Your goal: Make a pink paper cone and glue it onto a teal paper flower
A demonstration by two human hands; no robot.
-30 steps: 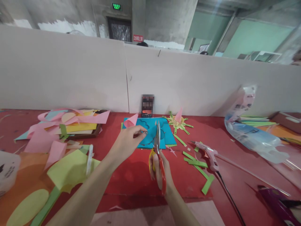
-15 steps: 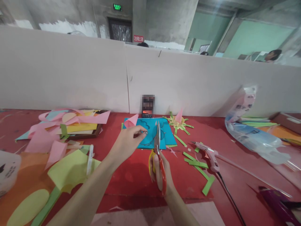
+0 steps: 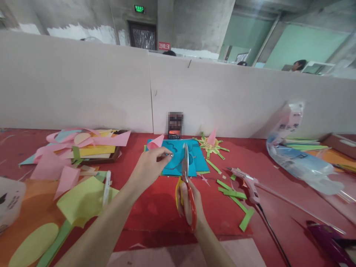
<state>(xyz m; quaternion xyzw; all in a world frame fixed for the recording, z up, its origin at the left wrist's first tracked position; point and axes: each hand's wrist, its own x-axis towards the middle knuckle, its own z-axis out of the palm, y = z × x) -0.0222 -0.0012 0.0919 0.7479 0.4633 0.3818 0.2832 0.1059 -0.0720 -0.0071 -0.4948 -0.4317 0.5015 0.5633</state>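
My right hand (image 3: 191, 202) is wrapped round the handles of a pair of scissors (image 3: 185, 165), one handle red and one yellow. The metal blades point away from me and look nearly closed. My left hand (image 3: 151, 163) is in a pinch just left of the blades; a tiny bit of something shows at its fingertips, too small to name. Beneath both hands lies blue paper (image 3: 200, 163) with dark cloud-like outlines drawn on it. A pink paper cone (image 3: 156, 142) rests at its upper left corner. To its right is a yellow-green paper flower (image 3: 211, 145) with a pink cone at its middle.
A pink glue gun (image 3: 247, 181) and green paper strips (image 3: 233, 193) lie to the right, with a purple glue gun (image 3: 328, 241) nearer me. Paper scraps (image 3: 83, 144) pile up at left, beside a white marker (image 3: 106, 187). A phone (image 3: 175, 126) leans on the white partition (image 3: 222, 96).
My hands and the scissors have hardly moved, with only a slight shift of the fingertips and blades. Beyond the partition, a person at the far right has moved left.
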